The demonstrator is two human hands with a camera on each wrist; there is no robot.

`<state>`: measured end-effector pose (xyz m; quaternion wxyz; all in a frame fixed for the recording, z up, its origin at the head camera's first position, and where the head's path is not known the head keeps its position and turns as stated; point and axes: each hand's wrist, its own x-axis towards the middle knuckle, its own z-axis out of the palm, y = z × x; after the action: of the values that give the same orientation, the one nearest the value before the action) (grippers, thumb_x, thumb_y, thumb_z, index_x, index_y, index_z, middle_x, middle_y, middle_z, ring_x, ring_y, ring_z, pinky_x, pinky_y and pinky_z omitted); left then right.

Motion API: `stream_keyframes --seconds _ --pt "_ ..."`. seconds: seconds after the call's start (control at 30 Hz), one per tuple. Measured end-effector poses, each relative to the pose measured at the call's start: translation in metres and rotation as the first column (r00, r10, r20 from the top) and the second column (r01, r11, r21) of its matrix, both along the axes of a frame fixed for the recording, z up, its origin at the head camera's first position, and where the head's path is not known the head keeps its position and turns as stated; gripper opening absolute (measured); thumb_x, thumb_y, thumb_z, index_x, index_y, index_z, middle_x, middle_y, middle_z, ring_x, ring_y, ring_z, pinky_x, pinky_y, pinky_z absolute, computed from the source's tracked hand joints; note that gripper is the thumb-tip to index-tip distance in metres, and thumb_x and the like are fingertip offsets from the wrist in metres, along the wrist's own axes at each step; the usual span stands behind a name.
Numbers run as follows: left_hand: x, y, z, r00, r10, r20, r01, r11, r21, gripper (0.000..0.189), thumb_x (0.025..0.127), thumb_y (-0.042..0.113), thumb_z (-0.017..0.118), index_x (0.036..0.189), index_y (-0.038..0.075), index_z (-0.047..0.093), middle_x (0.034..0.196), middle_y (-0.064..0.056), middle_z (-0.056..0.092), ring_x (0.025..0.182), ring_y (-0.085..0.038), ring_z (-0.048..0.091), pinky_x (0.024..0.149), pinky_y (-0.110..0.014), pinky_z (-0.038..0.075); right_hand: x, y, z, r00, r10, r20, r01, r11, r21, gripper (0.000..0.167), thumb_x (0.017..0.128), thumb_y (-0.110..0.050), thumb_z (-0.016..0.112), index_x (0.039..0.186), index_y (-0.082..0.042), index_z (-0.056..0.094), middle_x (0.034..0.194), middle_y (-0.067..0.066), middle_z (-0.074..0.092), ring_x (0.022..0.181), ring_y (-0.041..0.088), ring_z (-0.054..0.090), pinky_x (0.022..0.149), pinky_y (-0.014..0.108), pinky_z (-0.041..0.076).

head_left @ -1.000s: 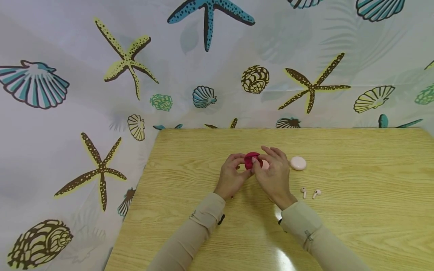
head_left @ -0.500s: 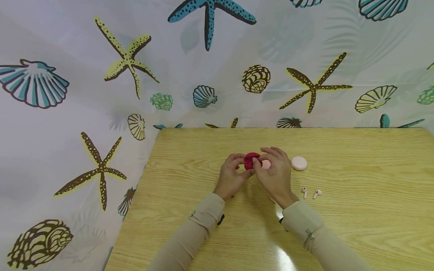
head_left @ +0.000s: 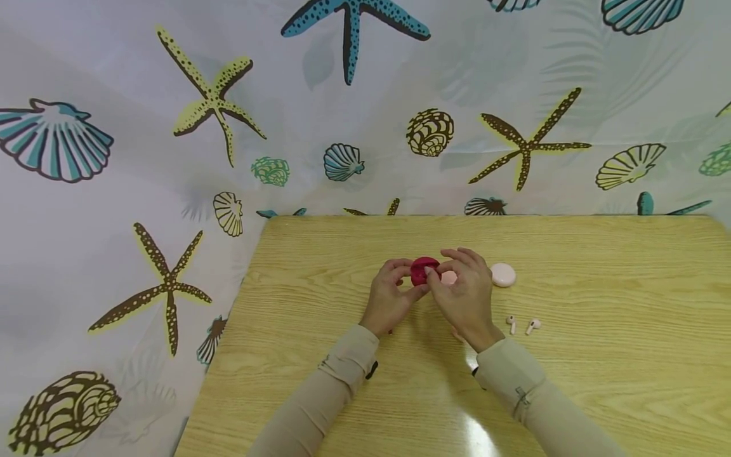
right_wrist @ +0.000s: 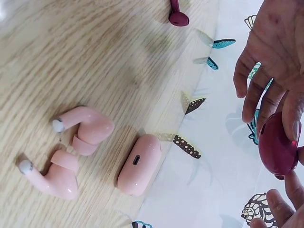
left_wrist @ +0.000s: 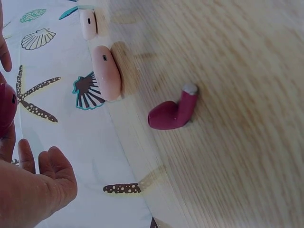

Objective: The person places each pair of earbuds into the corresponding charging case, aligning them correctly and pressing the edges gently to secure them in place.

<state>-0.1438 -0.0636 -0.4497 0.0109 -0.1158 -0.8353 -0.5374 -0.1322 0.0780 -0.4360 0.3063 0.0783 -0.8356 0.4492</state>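
Red case braced between two hands

The left hand [head_left: 388, 298] grips the red case [head_left: 419, 273] by its side, while the right hand [head_left: 465, 298] pinches it at the open mouth; whether an earbud sits between those fingertips cannot be told. The case is held above the desk [head_left: 320, 266], nearer its far edge and far-left corner than its far-right corner.

To do this well, let the left hand carry the base firmly and the right use only light fingertip pressure, since the lid's hinge could strain if forced. Holding it low would soften any drop. A loose red earbud [left_wrist: 164, 117] lies on the desk, farther from the far edge than the two pink cases [head_left: 503, 275]; best not to knock it with a wrist. The pink earbuds [right_wrist: 96, 127] lie well apart from the hands
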Motion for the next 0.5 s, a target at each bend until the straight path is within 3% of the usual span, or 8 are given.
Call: stream_keyframes --seconds 0.5 --pt "-0.0005 0.0009 -0.0018 1.0 0.002 -0.015 -0.002 1.0 -0.001 0.023 0.082 0.022 0.076 0.097 0.006 0.071 0.12 -0.006 0.06 0.117 -0.022 0.055 0.093 -0.041 0.047 0.0016 0.0031 -0.0013 0.999 0.006 -0.049 -0.004 0.999 0.032 0.017 0.075 -0.009 0.076 0.065 0.002 0.068 0.1 0.024 0.071 0.106 0.041 0.059 0.097 0.059 0.038"
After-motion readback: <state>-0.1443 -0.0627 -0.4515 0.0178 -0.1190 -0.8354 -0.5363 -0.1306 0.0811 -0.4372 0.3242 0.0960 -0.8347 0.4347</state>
